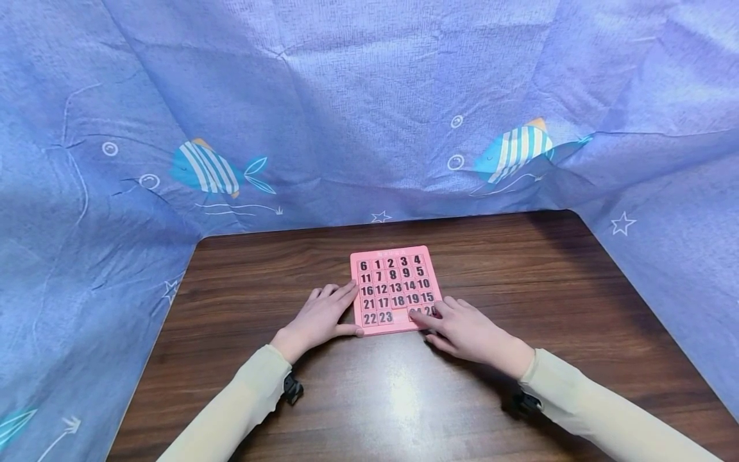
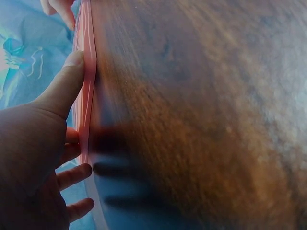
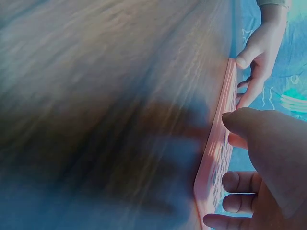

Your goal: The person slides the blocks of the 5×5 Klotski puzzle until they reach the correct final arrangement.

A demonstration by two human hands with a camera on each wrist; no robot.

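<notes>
A pink number sliding puzzle lies flat on the table, its black-numbered tiles in rows. In the bottom row a gap shows between tile 23 and the tile under the right index fingertip. My left hand holds the puzzle at its left side, thumb on the near-left corner and index fingertip on the left edge. My right hand reaches in from the right, its extended index finger on that partly covered tile. In the right wrist view, the right thumb is close to the puzzle's near edge.
The dark wooden table has rounded far corners. Blue cloth with fish and stars hangs behind it and along both sides. Each wrist wears a small black device, such as the one under the left cuff.
</notes>
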